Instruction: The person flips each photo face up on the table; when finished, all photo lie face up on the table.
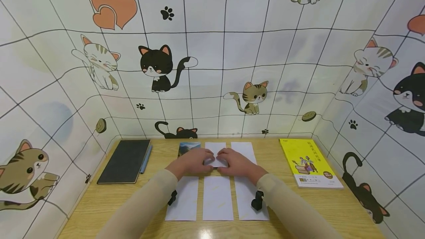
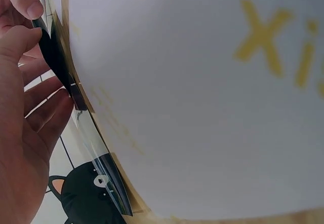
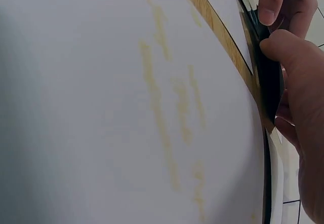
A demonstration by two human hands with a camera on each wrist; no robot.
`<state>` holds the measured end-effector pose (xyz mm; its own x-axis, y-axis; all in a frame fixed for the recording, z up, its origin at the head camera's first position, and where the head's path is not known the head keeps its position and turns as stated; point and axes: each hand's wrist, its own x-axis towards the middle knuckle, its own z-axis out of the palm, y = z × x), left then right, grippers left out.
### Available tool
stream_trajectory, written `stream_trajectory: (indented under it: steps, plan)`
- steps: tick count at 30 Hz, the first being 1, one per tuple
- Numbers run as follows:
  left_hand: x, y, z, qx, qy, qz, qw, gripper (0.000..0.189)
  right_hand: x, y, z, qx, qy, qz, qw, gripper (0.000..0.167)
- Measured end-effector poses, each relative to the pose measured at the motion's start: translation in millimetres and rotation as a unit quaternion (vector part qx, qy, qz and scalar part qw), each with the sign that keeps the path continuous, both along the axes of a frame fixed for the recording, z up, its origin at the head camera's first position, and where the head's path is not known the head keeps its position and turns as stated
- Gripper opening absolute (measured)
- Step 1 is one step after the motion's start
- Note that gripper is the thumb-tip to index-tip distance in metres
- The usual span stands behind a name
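Between both hands is a white-backed card (image 1: 215, 146) in the middle of the back row. My left hand (image 1: 196, 160) pinches its left part between thumb and fingers, and my right hand (image 1: 236, 162) pinches the right part. Both wrist views show the card's dark face (image 3: 268, 79), so the near edge is raised off the table. Left of it, partly behind my left hand, lies a card with a landscape picture (image 1: 189, 145). A white card (image 1: 243, 149) lies to the right, partly covered by my right hand.
Three white cards with faint yellow print, including the middle one (image 1: 217, 198), form a front row beneath the forearms. A black notebook (image 1: 124, 161) and blue pen (image 1: 146, 159) lie left. At right is a yellow book (image 1: 308, 161). Cat-print cloth (image 1: 206, 54) surrounds the wooden table (image 1: 83, 213).
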<state>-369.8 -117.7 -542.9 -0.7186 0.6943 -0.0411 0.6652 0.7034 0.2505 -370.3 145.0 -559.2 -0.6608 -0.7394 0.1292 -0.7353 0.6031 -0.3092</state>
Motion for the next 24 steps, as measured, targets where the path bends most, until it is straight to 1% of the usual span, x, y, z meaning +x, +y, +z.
stream_trajectory:
  steps: [5,10,13,16,21,24]
  plan:
    - [-0.1,-0.9,-2.3,0.011,-0.002,0.002,0.9999,0.046,0.1,-0.9,-1.6,-0.012,-0.005,-0.002,0.9999,0.041]
    - [1.5,-0.9,-0.7,0.039,0.002,-0.006,0.9992,0.037,1.6,-2.7,-1.4,-0.049,-0.018,0.003,0.9986,0.031]
    - [2.8,-1.0,0.3,0.053,-0.001,-0.006,0.9986,0.032,1.1,-2.3,-4.4,-0.072,-0.019,0.004,0.9972,0.027]
    - [3.5,-1.8,0.2,0.064,-0.003,-0.007,0.9979,0.028,0.6,-1.4,-7.7,-0.084,-0.02,-0.002,0.9963,0.024]
    - [3.7,-3.1,-1.7,0.087,-0.008,-0.007,0.9961,0.024,2.9,-1.2,-7.5,-0.12,-0.038,-0.007,0.992,0.017]
    - [3.6,-3.4,-3.6,0.102,-0.014,-0.001,0.9947,0.022,5.7,-1.7,-5.5,-0.146,-0.05,-0.004,0.988,0.014]
